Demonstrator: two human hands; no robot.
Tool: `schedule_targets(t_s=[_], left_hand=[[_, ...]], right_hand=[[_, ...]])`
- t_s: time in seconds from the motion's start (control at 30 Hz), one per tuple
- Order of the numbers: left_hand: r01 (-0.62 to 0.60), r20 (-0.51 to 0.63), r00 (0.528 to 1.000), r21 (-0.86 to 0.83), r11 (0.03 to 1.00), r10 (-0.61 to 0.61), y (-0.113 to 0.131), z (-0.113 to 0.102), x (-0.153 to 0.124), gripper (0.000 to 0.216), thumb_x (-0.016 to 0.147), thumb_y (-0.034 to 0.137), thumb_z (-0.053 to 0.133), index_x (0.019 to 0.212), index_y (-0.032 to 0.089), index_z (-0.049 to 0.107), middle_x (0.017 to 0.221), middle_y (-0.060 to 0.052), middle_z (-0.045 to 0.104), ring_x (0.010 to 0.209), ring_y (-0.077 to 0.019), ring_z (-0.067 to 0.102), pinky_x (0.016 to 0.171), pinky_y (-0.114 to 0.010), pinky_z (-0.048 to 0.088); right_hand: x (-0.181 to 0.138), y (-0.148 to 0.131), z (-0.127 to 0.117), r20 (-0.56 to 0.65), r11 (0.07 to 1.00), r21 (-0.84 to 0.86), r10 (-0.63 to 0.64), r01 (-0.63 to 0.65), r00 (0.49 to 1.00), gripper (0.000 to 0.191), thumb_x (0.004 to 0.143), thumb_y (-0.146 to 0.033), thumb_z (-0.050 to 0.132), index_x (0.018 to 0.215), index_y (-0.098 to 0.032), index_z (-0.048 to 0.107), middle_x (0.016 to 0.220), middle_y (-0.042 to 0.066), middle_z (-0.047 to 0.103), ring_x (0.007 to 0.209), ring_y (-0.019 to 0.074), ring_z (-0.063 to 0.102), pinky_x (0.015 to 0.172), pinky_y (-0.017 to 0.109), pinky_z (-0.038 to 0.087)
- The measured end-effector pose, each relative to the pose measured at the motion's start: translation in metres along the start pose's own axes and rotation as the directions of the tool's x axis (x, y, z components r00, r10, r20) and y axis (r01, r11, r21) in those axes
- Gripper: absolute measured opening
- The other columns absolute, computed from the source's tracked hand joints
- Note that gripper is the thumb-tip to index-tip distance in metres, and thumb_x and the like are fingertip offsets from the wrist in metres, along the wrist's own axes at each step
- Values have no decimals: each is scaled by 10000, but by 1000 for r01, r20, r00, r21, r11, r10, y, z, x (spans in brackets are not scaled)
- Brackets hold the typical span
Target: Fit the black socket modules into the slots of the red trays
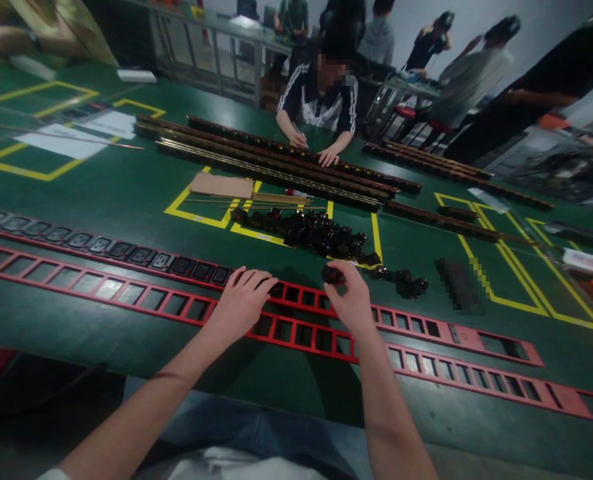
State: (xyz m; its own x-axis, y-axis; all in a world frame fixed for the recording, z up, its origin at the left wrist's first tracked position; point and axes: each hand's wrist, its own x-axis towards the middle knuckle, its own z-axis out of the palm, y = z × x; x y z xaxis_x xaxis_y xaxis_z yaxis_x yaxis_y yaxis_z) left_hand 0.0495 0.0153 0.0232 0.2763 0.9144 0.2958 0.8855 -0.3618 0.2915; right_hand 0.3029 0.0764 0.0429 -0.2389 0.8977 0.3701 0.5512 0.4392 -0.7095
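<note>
The right hand (352, 301) pinched a black socket module (332, 274) at its fingertips, at 11 o'clock from the palm, over the red slotted strip (416, 325); the left hand (243, 298) lay flat, fingers together, on that strip

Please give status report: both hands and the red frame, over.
Left hand pressing on upper red frame, beside fitted sockets. Right hand pinching one black socket above frame. Loose socket pile just beyond the hands.
</note>
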Motion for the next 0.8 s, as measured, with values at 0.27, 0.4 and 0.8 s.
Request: schedule_targets(t_s=[0.27,0.4,0.8], left_hand=[[112,-29,993,36,993,-111,-1,-3,-4,307,955,243,551,1255,211,606,1275,-99,655,1211,-296,561,1138,-580,299],[124,-41,992,32,992,-123,-2,-2,-5,307,951,259,552,1247,206,614,1261,-103,658,1201,-302,558,1138,-591,294],[113,-23,993,53,992,-112,-1,-3,-4,297,964,266,549,1250,212,607,1267,-101,659,1209,-304,553,1135,-597,291]], right_hand=[[-17,-5,24,3,988,57,142,-142,990,389,852,-367,627,1208,-209,622,1047,82,707,839,209,663,750,350,565],[-15,-8,22,34,991,36,127,-128,991,372,851,-352,622,1201,-224,626,1068,78,706,881,218,664,767,354,565],[-16,-7,23,79,997,1,73,-73,994,374,872,-344,614,1232,-244,619,1136,77,694,993,241,668,856,380,561]])
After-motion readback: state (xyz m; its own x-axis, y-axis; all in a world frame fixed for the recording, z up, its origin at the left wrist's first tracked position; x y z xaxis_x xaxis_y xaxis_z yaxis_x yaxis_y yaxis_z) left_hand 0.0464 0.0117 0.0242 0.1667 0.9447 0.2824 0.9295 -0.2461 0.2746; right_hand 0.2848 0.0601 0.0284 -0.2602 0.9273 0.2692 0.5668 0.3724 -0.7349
